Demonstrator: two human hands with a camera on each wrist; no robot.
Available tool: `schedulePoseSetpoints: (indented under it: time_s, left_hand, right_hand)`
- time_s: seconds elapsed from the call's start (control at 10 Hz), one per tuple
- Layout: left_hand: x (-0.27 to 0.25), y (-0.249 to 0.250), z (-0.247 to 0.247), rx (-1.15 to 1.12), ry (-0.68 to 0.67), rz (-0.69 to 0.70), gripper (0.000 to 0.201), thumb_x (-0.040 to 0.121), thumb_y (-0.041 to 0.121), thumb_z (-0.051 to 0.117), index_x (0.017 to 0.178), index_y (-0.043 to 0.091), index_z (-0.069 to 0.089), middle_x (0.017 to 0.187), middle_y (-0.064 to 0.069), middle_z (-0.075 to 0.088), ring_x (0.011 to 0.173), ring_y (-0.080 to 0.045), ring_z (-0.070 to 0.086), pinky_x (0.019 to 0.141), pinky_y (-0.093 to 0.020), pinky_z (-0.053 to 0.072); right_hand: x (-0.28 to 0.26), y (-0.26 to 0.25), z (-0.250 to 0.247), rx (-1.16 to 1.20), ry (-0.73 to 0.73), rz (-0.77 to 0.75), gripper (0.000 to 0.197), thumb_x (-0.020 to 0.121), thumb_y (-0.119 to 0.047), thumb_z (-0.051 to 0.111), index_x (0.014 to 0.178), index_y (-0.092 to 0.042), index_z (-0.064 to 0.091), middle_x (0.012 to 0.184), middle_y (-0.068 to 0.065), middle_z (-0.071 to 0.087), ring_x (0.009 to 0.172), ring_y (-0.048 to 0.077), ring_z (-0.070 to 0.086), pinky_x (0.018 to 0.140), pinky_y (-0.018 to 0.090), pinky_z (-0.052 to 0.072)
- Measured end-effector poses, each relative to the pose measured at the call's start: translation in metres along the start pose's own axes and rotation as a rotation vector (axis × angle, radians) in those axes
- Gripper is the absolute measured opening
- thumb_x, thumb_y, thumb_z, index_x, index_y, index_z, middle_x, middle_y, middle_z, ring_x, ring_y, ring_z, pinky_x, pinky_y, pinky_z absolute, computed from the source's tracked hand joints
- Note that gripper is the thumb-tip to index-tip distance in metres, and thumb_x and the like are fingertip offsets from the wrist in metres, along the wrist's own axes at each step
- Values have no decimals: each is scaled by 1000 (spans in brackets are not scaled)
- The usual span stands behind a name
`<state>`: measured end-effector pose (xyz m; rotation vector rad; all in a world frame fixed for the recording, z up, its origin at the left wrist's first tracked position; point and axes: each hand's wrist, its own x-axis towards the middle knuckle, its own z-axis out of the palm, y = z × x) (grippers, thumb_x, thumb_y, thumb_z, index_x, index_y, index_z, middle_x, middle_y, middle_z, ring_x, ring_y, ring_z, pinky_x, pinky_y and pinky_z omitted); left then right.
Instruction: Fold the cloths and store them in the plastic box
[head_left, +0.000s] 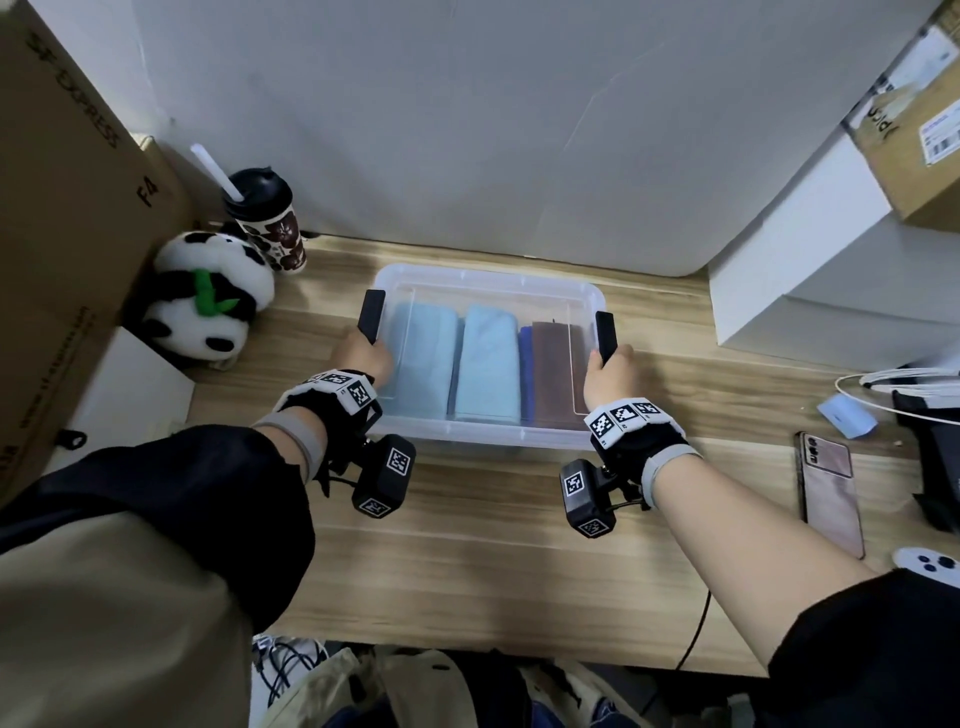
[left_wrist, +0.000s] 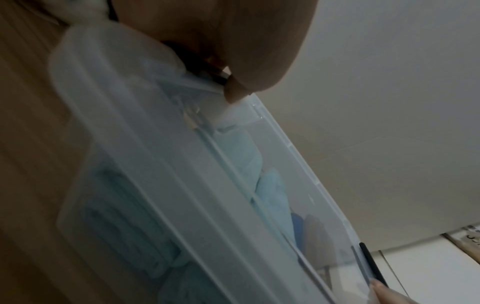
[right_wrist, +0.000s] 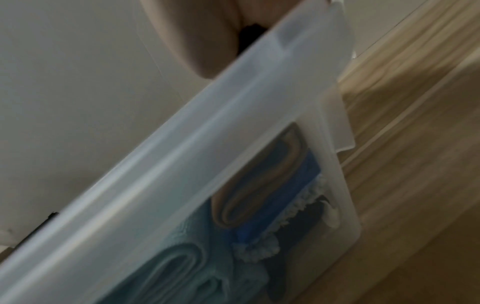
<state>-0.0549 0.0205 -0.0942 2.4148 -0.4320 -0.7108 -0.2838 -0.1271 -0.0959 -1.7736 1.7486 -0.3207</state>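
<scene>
The clear plastic box (head_left: 488, 273) stands on the wooden desk with its see-through lid on. Inside lie two folded light blue cloths (head_left: 488, 364), a dark blue cloth (head_left: 525, 374) and a brown cloth (head_left: 553, 369). My left hand (head_left: 363, 358) grips the black latch (head_left: 371, 314) on the box's left end. My right hand (head_left: 610, 374) grips the black latch (head_left: 605, 335) on the right end. In the left wrist view my thumb (left_wrist: 233, 88) presses the lid's edge (left_wrist: 155, 164). The right wrist view shows the lid (right_wrist: 182, 164) over the rolled brown cloth (right_wrist: 259, 185), with my fingers (right_wrist: 202, 41) behind it.
A panda plush (head_left: 208, 296) and a lidded cup with a straw (head_left: 267, 223) sit left of the box, beside a big cardboard carton (head_left: 57, 208). White boxes (head_left: 805, 270) stand at the right. A phone (head_left: 831, 493) and a white cable (head_left: 893, 376) lie near the desk's right edge.
</scene>
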Motion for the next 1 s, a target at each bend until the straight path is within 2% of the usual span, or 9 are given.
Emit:
schedulePoseSetpoints:
  time_s: [0.1, 0.2, 0.3, 0.4, 0.5, 0.7, 0.8, 0.9, 1.0]
  left_hand:
    - [5, -2, -2, -93, -83, -15, 36, 90, 12, 36, 121, -1, 48, 85, -18, 55, 83, -34, 52, 68, -32, 34]
    - [8, -2, -8, -205, -143, -16, 33, 93, 13, 38, 119, -2, 51, 84, -18, 53, 86, -32, 50, 68, -30, 30]
    - [10, 4, -13, -226, -203, 20, 11, 95, 11, 38, 96, 11, 49, 71, -7, 46, 77, -28, 47, 55, -30, 30]
    - [12, 9, -15, -231, -211, 67, 25, 98, 13, 38, 121, 12, 46, 72, 2, 43, 66, -20, 45, 55, -25, 32]
    - [17, 10, -13, -190, -198, 86, 39, 98, 15, 39, 135, 4, 42, 91, -6, 52, 79, -23, 48, 56, -27, 34]
    - [17, 11, -9, -233, -161, 65, 41, 97, 13, 40, 137, 4, 40, 129, -21, 53, 102, -26, 51, 78, -29, 36]
    - [10, 16, -10, -249, -134, 34, 39, 95, 10, 38, 134, 3, 42, 128, -23, 53, 115, -36, 52, 85, -33, 39]
    - [9, 19, -14, -192, -167, -2, 35, 95, 13, 39, 127, 4, 49, 117, -23, 59, 96, -33, 54, 78, -29, 35]
    - [15, 26, -22, -133, -125, -51, 39, 93, 25, 43, 122, 1, 54, 117, -25, 61, 99, -36, 59, 81, -32, 41]
  right_hand:
    - [3, 6, -1, 122, -72, 7, 37, 98, -25, 36, 126, 0, 37, 105, 22, 57, 89, 36, 57, 69, 32, 36]
    - [7, 9, -2, 212, -133, 27, 42, 99, -27, 33, 135, -5, 34, 103, 12, 51, 88, 27, 50, 76, 30, 35]
    - [13, 5, -6, 227, -142, 28, 43, 99, -23, 34, 139, -7, 31, 117, 14, 53, 103, 31, 53, 83, 32, 38]
    - [21, -2, -10, 245, -159, 50, 46, 99, -21, 37, 143, -10, 29, 134, 16, 50, 109, 30, 52, 90, 32, 38]
    - [24, -4, -10, 256, -151, 62, 44, 98, -19, 38, 141, -11, 32, 131, 16, 52, 106, 30, 53, 84, 29, 35]
    - [21, -6, -7, 299, -117, 68, 44, 98, -15, 39, 141, -9, 32, 135, 16, 49, 118, 32, 50, 90, 31, 37]
    - [22, -8, -9, 268, -161, 89, 46, 99, -18, 36, 143, -9, 26, 134, 16, 48, 118, 33, 50, 90, 32, 37]
    - [20, -13, -20, 194, -236, 100, 46, 98, -21, 39, 140, -6, 29, 112, 16, 52, 98, 30, 51, 85, 34, 38]
    - [25, -20, -34, 147, -181, 78, 50, 94, -28, 46, 137, -5, 36, 119, 16, 54, 107, 32, 53, 88, 33, 39]
